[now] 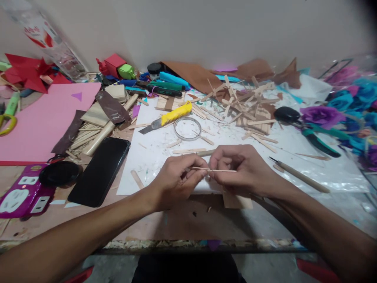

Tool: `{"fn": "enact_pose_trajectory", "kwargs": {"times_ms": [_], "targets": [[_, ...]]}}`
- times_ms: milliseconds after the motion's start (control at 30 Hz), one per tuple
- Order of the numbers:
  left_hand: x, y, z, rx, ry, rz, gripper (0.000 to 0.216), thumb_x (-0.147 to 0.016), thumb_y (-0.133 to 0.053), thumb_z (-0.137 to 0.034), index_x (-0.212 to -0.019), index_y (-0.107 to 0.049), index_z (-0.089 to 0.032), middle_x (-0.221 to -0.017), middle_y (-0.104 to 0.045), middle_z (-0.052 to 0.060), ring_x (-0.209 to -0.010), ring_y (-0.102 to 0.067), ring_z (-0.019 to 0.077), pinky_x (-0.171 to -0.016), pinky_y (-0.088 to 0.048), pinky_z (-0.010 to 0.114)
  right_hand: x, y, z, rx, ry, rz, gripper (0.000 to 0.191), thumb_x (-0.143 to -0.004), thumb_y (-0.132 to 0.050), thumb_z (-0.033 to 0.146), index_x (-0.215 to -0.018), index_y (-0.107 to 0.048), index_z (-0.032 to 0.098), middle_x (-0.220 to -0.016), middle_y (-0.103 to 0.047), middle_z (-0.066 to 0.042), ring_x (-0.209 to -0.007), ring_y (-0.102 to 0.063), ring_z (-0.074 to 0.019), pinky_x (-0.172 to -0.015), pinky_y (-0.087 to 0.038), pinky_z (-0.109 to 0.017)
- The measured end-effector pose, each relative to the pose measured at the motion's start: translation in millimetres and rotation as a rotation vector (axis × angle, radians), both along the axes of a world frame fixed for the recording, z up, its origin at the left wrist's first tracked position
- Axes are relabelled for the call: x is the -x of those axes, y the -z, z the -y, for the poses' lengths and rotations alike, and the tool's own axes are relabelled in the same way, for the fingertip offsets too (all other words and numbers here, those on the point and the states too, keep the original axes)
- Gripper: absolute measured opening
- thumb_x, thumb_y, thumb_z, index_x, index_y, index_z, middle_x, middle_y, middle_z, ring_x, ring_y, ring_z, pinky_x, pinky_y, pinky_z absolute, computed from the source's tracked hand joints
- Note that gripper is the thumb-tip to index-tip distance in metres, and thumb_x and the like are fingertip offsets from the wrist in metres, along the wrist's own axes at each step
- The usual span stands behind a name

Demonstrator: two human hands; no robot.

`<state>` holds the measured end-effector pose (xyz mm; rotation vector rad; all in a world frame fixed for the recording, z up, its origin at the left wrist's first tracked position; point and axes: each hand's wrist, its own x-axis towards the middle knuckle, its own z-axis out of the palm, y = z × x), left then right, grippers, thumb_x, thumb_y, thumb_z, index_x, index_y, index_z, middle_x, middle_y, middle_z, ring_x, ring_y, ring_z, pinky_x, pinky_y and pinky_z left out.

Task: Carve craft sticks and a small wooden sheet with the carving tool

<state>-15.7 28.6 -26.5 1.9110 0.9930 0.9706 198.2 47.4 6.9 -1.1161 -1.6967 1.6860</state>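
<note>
My left hand pinches one end of a thin, pale wooden stick between thumb and fingers. My right hand is closed on a similar thin wooden stick. The two pieces meet or overlap between my fingertips; whether they are joined I cannot tell. Both hands are close together over the front edge of a white sheet. Just behind them lie a flat popsicle stick and a clear ring. Beneath my right hand a small wooden piece shows in part.
A yellow box cutter lies behind the ring, its blade exposed. Cut popsicle sticks are heaped at the back right. Pliers and a thin-tipped tool lie rightward. To the left are a black phone and a purple power strip.
</note>
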Motion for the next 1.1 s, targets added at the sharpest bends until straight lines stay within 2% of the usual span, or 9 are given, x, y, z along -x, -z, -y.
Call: {"fn": "enact_pose_trajectory", "kwargs": {"times_ms": [433, 633, 767, 1100], "targets": [[0.5, 1.3, 0.3, 0.130, 0.053, 0.052, 0.013, -0.097, -0.062, -0.022, -0.090, -0.069, -0.014, -0.073, -0.063, -0.001, -0.057, -0.045, 0.0067, -0.051, -0.036, 0.018, 0.4, 0.4, -3.9, 0.057, -0.001, 0.009, 0.011, -0.078, -0.069, 0.005, -0.081, -0.066, 0.016, -0.049, -0.053, 0.009, -0.040, -0.047, -0.0040, -0.039, -0.031, -0.013], [0.4, 0.7, 0.3, 0.216, 0.056, 0.060, 0.014, -0.095, -0.063, -0.025, -0.087, -0.068, -0.014, -0.067, -0.056, -0.003, -0.055, -0.041, 0.0064, -0.050, -0.032, 0.018, 0.5, 0.3, -4.4, 0.075, 0.001, 0.041, 0.011, -0.079, -0.068, 0.006, -0.080, -0.066, 0.016, -0.048, -0.054, 0.009, -0.039, -0.048, -0.0037, -0.038, -0.033, -0.011], [-0.1, -1.2, -1.2, 0.230, 0.046, 0.087, 0.010, -0.091, -0.064, -0.020, -0.083, -0.066, -0.014, -0.063, -0.048, -0.005, -0.054, -0.036, 0.0063, -0.050, -0.029, 0.018, 4.5, -2.4, -3.0, 0.097, 0.026, 0.022, 0.011, -0.076, -0.070, 0.007, -0.080, -0.065, 0.016, -0.048, -0.053, 0.010, -0.037, -0.049, -0.0042, -0.037, -0.035, -0.011], [-0.1, -1.0, -1.8, 0.240, 0.049, 0.086, 0.008, -0.091, -0.063, -0.019, -0.084, -0.065, -0.015, -0.061, -0.045, -0.007, -0.053, -0.034, 0.0055, -0.050, -0.028, 0.018, 4.0, -2.5, -2.0, 0.091, 0.027, 0.001, 0.011, -0.077, -0.070, 0.006, -0.079, -0.065, 0.016, -0.047, -0.053, 0.009, -0.038, -0.047, -0.0032, -0.037, -0.034, -0.010]]}}
